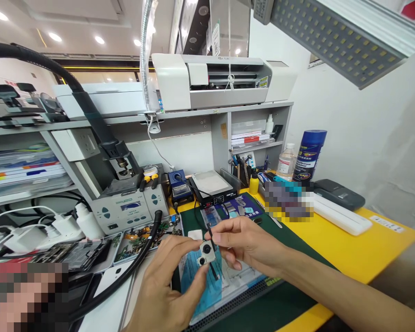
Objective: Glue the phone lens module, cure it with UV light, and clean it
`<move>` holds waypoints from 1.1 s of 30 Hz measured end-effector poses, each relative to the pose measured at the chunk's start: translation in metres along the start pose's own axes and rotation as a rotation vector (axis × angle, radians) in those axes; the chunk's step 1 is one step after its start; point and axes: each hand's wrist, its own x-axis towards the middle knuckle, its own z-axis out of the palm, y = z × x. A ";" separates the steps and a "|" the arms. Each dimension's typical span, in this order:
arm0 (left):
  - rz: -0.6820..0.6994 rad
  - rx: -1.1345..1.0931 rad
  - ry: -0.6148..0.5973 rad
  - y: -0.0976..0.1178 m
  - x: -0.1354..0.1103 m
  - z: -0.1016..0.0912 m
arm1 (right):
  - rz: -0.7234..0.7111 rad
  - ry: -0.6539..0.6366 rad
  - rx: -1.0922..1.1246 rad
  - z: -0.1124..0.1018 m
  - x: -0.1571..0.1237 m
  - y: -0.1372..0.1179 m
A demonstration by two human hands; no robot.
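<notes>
My left hand (174,281) holds a small phone camera module (206,252) between thumb and index finger. The module has a pale metal frame with two dark round lenses, one larger than the other. A short black flex tail (214,271) hangs below it. From the right, my right hand (244,242) pinches a thin black strip (210,233) at the module's upper right edge. Whether that strip belongs to the module or is a separate tool, I cannot tell. Both hands are above a blue and clear plastic sheet (204,293) on a green mat (290,251).
A hot air station (124,212) and a tray of small parts (169,223) are on the left. A black hose (138,267) arcs beside my left hand. Behind are a soldering station (180,186) and a flat heating plate (210,184). Tweezers (275,220) lie right; a spray can (309,154) stands beyond.
</notes>
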 end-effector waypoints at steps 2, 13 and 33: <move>-0.016 -0.009 0.015 -0.001 0.000 0.000 | -0.003 -0.004 0.004 0.000 0.000 0.001; -0.052 -0.035 0.054 -0.001 0.000 -0.001 | 0.032 -0.093 0.039 -0.004 0.001 0.002; 0.037 0.007 0.008 0.002 -0.001 0.001 | -0.062 0.118 -0.082 0.002 0.002 0.000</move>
